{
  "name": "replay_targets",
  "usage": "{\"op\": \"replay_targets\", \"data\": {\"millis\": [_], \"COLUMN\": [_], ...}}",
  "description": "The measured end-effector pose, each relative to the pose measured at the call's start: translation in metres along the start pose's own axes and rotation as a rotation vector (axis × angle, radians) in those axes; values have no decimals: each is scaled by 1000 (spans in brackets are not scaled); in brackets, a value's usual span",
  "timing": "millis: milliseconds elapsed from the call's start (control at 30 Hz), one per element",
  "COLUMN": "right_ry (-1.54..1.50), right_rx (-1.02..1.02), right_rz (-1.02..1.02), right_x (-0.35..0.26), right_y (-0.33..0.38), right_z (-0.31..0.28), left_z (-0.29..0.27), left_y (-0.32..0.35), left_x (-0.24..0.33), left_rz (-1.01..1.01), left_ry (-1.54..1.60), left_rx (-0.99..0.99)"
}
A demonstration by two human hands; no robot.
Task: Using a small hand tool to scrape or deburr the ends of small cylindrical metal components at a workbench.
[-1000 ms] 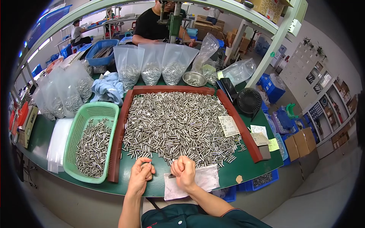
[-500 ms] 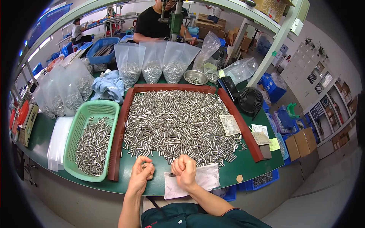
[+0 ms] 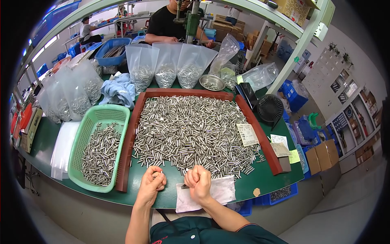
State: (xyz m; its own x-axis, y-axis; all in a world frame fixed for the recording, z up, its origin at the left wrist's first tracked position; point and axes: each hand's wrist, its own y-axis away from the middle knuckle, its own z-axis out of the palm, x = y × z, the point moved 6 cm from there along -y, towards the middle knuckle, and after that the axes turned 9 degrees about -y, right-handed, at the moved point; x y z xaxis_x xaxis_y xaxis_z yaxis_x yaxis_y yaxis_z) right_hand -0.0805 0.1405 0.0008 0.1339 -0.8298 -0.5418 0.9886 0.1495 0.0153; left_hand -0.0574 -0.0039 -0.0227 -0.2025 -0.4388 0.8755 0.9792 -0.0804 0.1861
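My left hand [image 3: 152,183] is closed at the near edge of a wide spread of short silvery metal pins [image 3: 191,130]. A small pale tip shows at its thumb and forefinger; the rest of what it holds is hidden. Just to its right my right hand [image 3: 198,184] is curled into a fist above a stained white cloth [image 3: 221,191]. A short dark end [image 3: 185,186] of something pokes out on that fist's left side, too little of it to name. The hands are apart from each other. Dark red bars [image 3: 183,92] border the pins on the left, far and right sides.
A green basket [image 3: 76,162] of pins stands left of the bars. Pin-filled plastic bags [image 3: 166,61] line the back, beside a metal bowl [image 3: 212,83]. Paper labels [image 3: 247,134] and a black fan [image 3: 269,107] lie right. A co-worker [image 3: 164,24] sits opposite.
The view has shifted slightly. My left fingers have curled a little tighter; my right fist has stayed nearly still.
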Motion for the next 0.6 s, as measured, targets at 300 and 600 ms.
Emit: {"op": "replay_targets", "data": {"millis": [300,600], "right_ry": [6,18], "right_rx": [6,8], "right_rz": [3,-1], "right_x": [-1,-3], "right_y": [-3,-4], "right_z": [1,2], "left_z": [1,3], "left_y": [-3,-3], "left_x": [0,1], "left_rz": [-6,-6], "left_ry": [-33,-58], "left_rx": [-19,-29]}}
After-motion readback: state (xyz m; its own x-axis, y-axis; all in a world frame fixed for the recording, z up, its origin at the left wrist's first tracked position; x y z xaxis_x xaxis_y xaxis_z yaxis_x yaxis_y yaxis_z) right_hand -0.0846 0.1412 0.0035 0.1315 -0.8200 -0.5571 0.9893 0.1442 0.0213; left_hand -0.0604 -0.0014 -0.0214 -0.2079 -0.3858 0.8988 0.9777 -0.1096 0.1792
